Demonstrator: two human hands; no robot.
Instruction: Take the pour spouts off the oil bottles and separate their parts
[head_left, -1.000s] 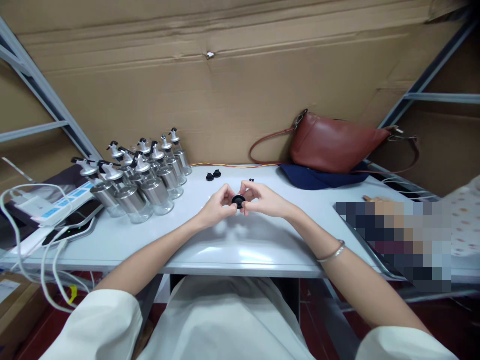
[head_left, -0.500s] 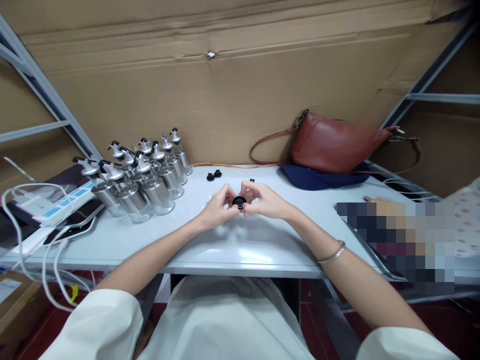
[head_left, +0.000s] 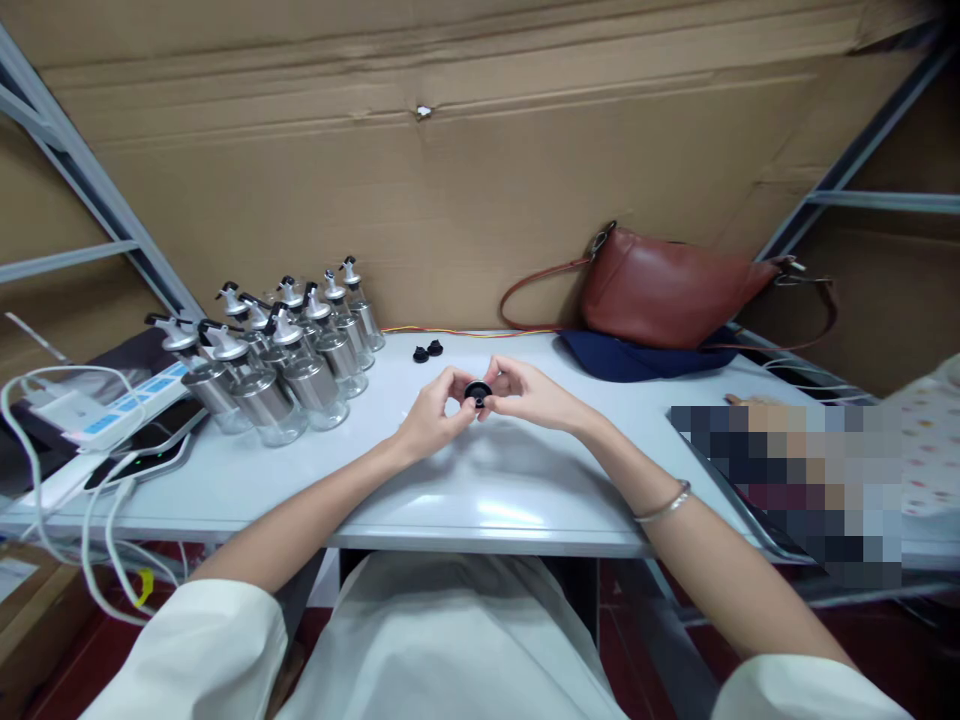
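A small round black plastic part (head_left: pixel 477 392), like a cap with a rim, is held above the middle of the table. My left hand (head_left: pixel 441 415) is closed on its left side with fingertips and thumb. From the right, my right hand (head_left: pixel 529 393) pinches the same part, thumb low and fingers above. The fingers cover part of its edge. Behind the left hand, two similar black pieces (head_left: pixel 427 351) rest on the table (head_left: pixel 480 475).
Several glass bottles (head_left: pixel 289 370) with metal sleeves and pourer tops stand at left. Beside them are a power strip (head_left: pixel 135 405) and white cables. A brown bag (head_left: pixel 667 290) lies on dark blue cloth (head_left: pixel 637 360) at back right. Cardboard (head_left: pixel 465 200) walls the rear.
Both hands have shifted slightly upward with the black part, and its face is tilted a little differently. Tiny black pieces seen behind the right hand are now out of sight.
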